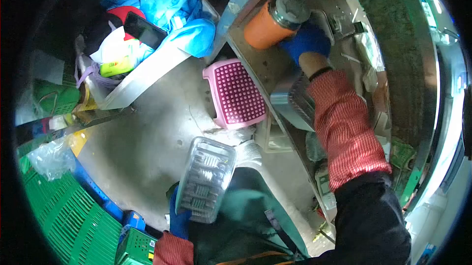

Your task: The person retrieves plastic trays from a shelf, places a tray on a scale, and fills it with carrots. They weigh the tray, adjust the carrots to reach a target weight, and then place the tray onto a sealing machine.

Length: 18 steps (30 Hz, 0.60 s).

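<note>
My left hand [181, 218], in a blue glove, grips the lower left edge of a clear plastic tray [205, 179] with moulded compartments. The tray is tilted in front of my green apron [246, 211]. My right hand [309, 44], also gloved in blue, reaches onto a wooden shelf on the right. It is right beside an orange tumbler [268, 26] with a metal rim and grey lid. Its fingers are mostly hidden, so I cannot see whether they touch or hold anything. A metal box [290, 100] sits below that wrist.
A pink stool [239, 94] stands on the concrete floor [152, 132]. At upper left, a white bin [142, 80] holds blue plastic, a dark phone [144, 30] and packets. Green crates [73, 220] line the lower left, with a clear bag [54, 159] on top.
</note>
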Tool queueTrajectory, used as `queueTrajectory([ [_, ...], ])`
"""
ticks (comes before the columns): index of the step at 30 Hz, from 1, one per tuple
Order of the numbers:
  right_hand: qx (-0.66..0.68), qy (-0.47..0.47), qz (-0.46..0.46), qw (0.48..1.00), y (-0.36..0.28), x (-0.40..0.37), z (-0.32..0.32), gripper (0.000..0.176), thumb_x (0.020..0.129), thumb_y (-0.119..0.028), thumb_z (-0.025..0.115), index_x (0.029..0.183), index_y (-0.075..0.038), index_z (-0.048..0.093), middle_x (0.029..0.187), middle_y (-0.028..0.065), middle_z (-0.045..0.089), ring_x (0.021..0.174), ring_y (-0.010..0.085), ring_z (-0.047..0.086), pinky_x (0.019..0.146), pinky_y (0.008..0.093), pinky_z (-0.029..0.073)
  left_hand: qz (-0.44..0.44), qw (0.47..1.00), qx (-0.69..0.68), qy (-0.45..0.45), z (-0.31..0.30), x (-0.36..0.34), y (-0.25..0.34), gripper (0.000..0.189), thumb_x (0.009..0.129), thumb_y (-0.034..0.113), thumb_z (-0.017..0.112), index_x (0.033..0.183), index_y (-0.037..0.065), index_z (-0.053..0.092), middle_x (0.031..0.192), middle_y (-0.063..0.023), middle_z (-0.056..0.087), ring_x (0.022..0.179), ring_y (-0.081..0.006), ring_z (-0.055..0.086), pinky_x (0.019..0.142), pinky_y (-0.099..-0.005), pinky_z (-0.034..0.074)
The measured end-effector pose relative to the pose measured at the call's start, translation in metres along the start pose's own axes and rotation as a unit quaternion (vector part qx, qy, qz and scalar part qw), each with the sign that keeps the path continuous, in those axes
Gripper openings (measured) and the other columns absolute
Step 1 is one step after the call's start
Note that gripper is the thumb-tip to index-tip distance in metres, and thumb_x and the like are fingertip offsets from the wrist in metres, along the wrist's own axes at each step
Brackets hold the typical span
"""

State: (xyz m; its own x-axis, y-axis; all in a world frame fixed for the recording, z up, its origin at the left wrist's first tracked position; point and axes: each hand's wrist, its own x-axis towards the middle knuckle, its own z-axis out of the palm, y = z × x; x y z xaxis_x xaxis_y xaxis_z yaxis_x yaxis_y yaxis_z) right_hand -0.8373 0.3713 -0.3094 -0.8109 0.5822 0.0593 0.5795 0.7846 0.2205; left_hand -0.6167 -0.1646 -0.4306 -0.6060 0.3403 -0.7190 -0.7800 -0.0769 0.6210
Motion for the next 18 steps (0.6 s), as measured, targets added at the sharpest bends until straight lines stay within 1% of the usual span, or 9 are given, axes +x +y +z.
queueTrajectory([
  [1,0.001,-0.030,0.019,0.999,-0.002,0.005,0.004,0.066,0.072,-0.051,0.073,0.122,-0.010,0.058,0.114,0.0167,0.064,0.105,0.0331,0.062,0.087,0.0448,0.050,-0.001,1.000,0.001,0.004,-0.004,0.002,-0.004,0.097,0.063,0.044,0.084,0.139,0.004,0.040,0.129,-0.0085,0.052,0.117,-0.0224,0.052,0.100,-0.0377,0.042],
  [4,-0.016,0.003,-0.031,0.999,0.001,0.011,0.022,0.060,0.074,-0.051,0.071,0.119,-0.012,0.061,0.117,0.0160,0.063,0.106,0.0333,0.062,0.087,0.0447,0.050,-0.027,1.000,0.000,0.016,-0.013,0.009,-0.008,0.097,0.062,0.046,0.084,0.138,0.003,0.042,0.127,-0.0086,0.054,0.114,-0.0221,0.054,0.098,-0.0368,0.044],
  [7,0.046,-0.073,0.018,0.996,-0.009,0.022,0.016,0.055,0.077,-0.048,0.068,0.119,-0.013,0.061,0.119,0.0166,0.062,0.107,0.0354,0.061,0.088,0.0450,0.050,-0.029,0.999,-0.022,0.022,-0.008,0.013,0.000,0.096,0.063,0.045,0.084,0.138,0.002,0.043,0.125,-0.0082,0.056,0.113,-0.0219,0.055,0.096,-0.0363,0.045],
  [10,0.101,-0.036,0.054,0.993,-0.002,0.017,0.025,0.048,0.081,-0.040,0.065,0.120,-0.011,0.059,0.115,0.0184,0.063,0.107,0.0379,0.060,0.087,0.0453,0.049,-0.053,0.997,-0.045,0.020,-0.009,0.014,0.003,0.093,0.063,0.042,0.084,0.137,0.003,0.043,0.123,-0.0079,0.057,0.111,-0.0216,0.056,0.094,-0.0358,0.047],
  [12,0.084,0.003,0.036,0.996,0.019,0.030,0.032,0.047,0.083,-0.036,0.064,0.121,-0.010,0.057,0.116,0.0187,0.062,0.108,0.0386,0.059,0.088,0.0454,0.048,-0.063,0.997,-0.040,0.020,-0.029,0.016,-0.017,0.092,0.063,0.040,0.084,0.137,0.002,0.044,0.122,-0.0078,0.057,0.110,-0.0215,0.057,0.092,-0.0358,0.048],
  [13,0.075,0.024,0.029,0.996,0.021,0.033,0.025,0.046,0.084,-0.034,0.064,0.121,-0.009,0.056,0.116,0.0189,0.062,0.108,0.0390,0.058,0.089,0.0454,0.048,-0.056,0.997,-0.041,0.021,-0.030,0.018,-0.018,0.091,0.063,0.039,0.084,0.137,0.002,0.043,0.121,-0.0078,0.058,0.109,-0.0216,0.057,0.092,-0.0359,0.048],
  [14,0.107,0.069,0.048,0.991,0.022,0.032,0.020,0.046,0.084,-0.032,0.064,0.121,-0.007,0.055,0.116,0.0199,0.062,0.108,0.0394,0.058,0.089,0.0454,0.047,-0.050,0.998,-0.042,0.021,-0.030,0.019,-0.019,0.090,0.064,0.038,0.084,0.136,0.003,0.043,0.121,-0.0078,0.058,0.109,-0.0217,0.057,0.092,-0.0360,0.048],
  [16,0.171,0.157,0.083,0.969,0.011,0.007,-0.015,0.046,0.084,-0.028,0.064,0.121,-0.004,0.053,0.116,0.0218,0.060,0.108,0.0401,0.057,0.090,0.0454,0.046,-0.020,0.998,-0.062,0.028,-0.010,0.020,-0.002,0.090,0.063,0.036,0.084,0.136,0.003,0.043,0.119,-0.0079,0.058,0.107,-0.0223,0.058,0.091,-0.0363,0.049],
  [18,0.153,0.237,0.051,0.958,0.026,-0.017,-0.019,0.042,0.081,-0.026,0.066,0.114,-0.003,0.056,0.105,0.0234,0.062,0.099,0.0403,0.060,0.082,0.0469,0.049,-0.025,0.997,-0.069,0.005,-0.011,0.022,-0.002,0.089,0.063,0.033,0.084,0.136,0.002,0.043,0.120,-0.0082,0.058,0.109,-0.0232,0.057,0.092,-0.0371,0.049],
])
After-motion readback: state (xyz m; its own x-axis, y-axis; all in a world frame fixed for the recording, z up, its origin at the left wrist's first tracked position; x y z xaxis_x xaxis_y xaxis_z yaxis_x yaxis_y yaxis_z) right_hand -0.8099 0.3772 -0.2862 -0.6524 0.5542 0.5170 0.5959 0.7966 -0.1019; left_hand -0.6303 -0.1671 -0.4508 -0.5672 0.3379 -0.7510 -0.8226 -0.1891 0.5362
